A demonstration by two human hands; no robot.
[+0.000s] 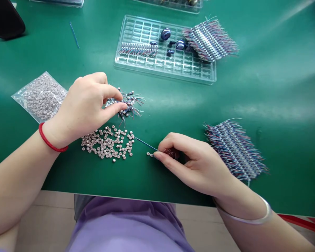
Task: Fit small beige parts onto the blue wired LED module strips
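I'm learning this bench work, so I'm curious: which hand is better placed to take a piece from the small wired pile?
Probably the left hand: its fingers are already at the wired pile, while the right hand pinches a thin blue rod.

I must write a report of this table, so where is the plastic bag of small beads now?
The plastic bag lies flat at the left in the head view, partly beneath the left hand.

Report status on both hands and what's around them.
Left hand at wired-parts pile. Right hand pinching thin blue rod, tip by scattered beads. Filled bag partly behind left hand.
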